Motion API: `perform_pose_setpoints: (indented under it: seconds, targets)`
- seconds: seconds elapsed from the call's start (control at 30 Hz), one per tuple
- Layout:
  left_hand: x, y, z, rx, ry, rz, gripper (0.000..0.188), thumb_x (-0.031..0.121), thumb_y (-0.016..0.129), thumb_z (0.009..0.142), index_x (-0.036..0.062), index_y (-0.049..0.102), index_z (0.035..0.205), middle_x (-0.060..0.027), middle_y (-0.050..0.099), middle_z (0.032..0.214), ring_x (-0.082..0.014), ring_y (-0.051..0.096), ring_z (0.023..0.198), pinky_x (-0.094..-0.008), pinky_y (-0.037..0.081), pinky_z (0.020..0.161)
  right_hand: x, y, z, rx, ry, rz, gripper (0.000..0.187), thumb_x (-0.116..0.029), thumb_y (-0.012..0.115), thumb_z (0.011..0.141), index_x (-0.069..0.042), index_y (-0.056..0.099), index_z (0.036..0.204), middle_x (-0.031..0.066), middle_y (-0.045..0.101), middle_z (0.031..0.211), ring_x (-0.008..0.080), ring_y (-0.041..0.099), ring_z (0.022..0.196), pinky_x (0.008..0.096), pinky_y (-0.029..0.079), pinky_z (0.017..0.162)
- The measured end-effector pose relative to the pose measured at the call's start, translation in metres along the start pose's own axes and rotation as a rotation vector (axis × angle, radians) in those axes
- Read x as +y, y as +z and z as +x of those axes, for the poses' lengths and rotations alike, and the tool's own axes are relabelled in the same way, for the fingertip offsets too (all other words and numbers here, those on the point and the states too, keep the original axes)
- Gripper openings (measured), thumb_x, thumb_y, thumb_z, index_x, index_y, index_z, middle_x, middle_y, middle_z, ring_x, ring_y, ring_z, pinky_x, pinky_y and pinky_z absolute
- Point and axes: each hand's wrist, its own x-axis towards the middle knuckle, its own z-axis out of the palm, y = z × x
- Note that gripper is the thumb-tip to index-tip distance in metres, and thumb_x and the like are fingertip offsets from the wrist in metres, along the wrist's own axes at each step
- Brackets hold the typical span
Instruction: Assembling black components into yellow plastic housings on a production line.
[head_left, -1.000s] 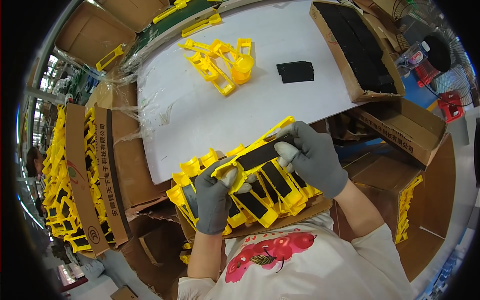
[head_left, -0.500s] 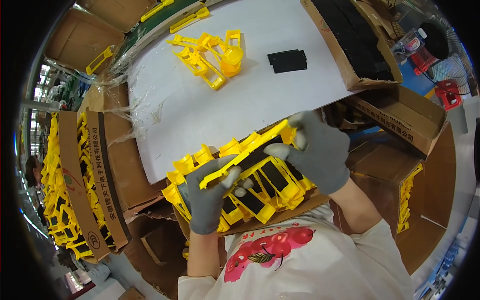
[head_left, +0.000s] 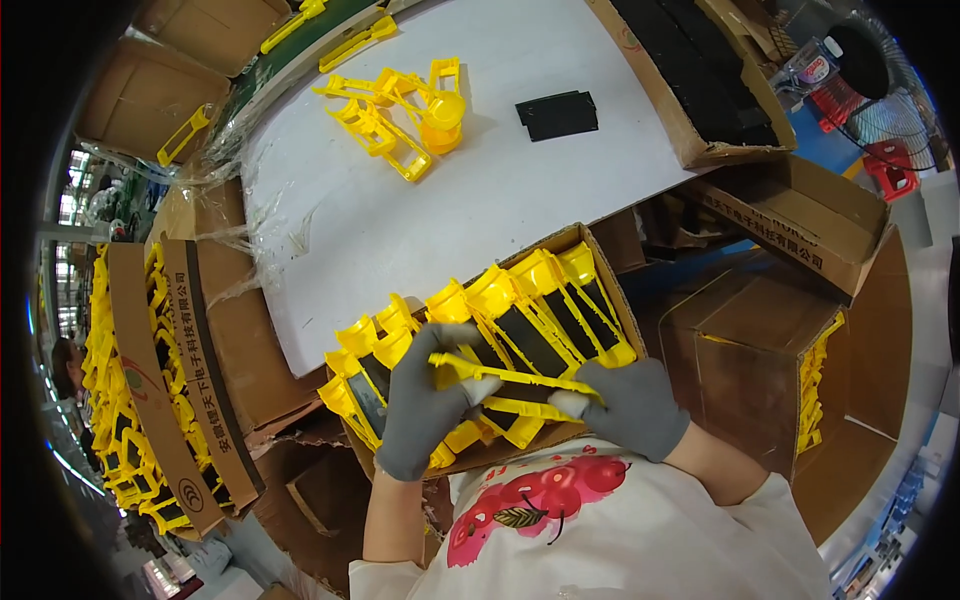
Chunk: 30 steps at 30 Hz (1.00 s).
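Both hands wear grey gloves. My left hand (head_left: 420, 400) pinches the left end of a long yellow plastic part (head_left: 510, 378), and my right hand (head_left: 625, 405) grips its right end. The part lies level, just above a cardboard box (head_left: 590, 250) packed with several yellow parts with black inserts (head_left: 530, 315). The box sits against my body at the near edge of a white table (head_left: 400, 230).
A heap of loose yellow parts (head_left: 405, 115) and a small stack of black pads (head_left: 557, 113) lie on the table's far side. A box of black pads (head_left: 700, 70) stands at the far right. Cardboard boxes of yellow parts (head_left: 115, 400) line the left; more boxes (head_left: 790, 330) stand right.
The yellow part has come down from a tilted hold to level, closer to my body over the box's near edge. Both hands moved lower with it.
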Motion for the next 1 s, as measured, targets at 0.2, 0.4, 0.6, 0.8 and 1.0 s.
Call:
perform_pose_setpoints:
  seconds: [0.2, 0.4, 0.6, 0.8, 1.0]
  targets:
    - [0.005, -0.020, 0.020, 0.089, 0.341, 0.731, 0.078, 0.040, 0.082, 0.068, 0.0073, 0.050, 0.131, -0.0140, 0.062, 0.110, -0.0300, 0.063, 0.099, -0.0370, 0.050, 0.084, -0.009, -0.027, 0.005, -0.374, -0.054, -0.118, 0.072, -0.072, 0.058, 0.075, -0.011, 0.058, 0.112, 0.0129, 0.066, 0.076, 0.0296, 0.067, 0.068, 0.0391, 0.052, 0.062]
    - [0.042, -0.088, 0.111, 0.284, 0.224, 0.636, 0.054, 0.047, 0.076, 0.074, 0.0034, 0.070, 0.106, -0.0096, 0.071, 0.088, -0.0183, 0.067, 0.076, -0.0324, 0.050, 0.072, -0.008, -0.043, 0.017, -0.477, -0.074, -0.212, 0.084, -0.075, 0.058, 0.073, -0.009, 0.057, 0.123, 0.0100, 0.065, 0.071, 0.0254, 0.066, 0.060, 0.0355, 0.050, 0.056]
    - [0.051, -0.172, 0.265, 0.649, 0.429, 0.832, 0.046, 0.037, 0.068, 0.083, 0.0031, 0.066, 0.113, -0.0164, 0.068, 0.107, -0.0291, 0.065, 0.099, -0.0370, 0.049, 0.087, -0.022, -0.050, 0.026, -0.545, -0.108, -0.386, 0.054, -0.061, 0.057, 0.083, -0.013, 0.064, 0.106, 0.0049, 0.064, 0.067, 0.0220, 0.063, 0.053, 0.0337, 0.045, 0.047]
    - [0.073, -0.196, 0.365, 0.600, 0.168, 0.712, 0.064, 0.032, 0.071, 0.076, 0.0007, 0.055, 0.129, -0.0195, 0.064, 0.118, -0.0309, 0.064, 0.103, -0.0366, 0.050, 0.087, -0.002, -0.065, 0.056, -0.252, -0.020, -0.190, 0.047, -0.056, 0.061, 0.083, -0.013, 0.068, 0.102, 0.0076, 0.066, 0.070, 0.0232, 0.066, 0.062, 0.0330, 0.049, 0.055]
    - [0.052, -0.192, 0.361, 0.247, 0.067, 0.592, 0.055, 0.012, 0.070, 0.068, 0.0035, 0.061, 0.122, -0.0148, 0.068, 0.105, -0.0237, 0.066, 0.087, -0.0321, 0.052, 0.074, 0.045, -0.084, 0.126, 0.198, 0.114, -0.064, 0.026, -0.031, 0.070, 0.083, -0.012, 0.069, 0.101, 0.0090, 0.066, 0.073, 0.0216, 0.064, 0.061, 0.0302, 0.051, 0.061]
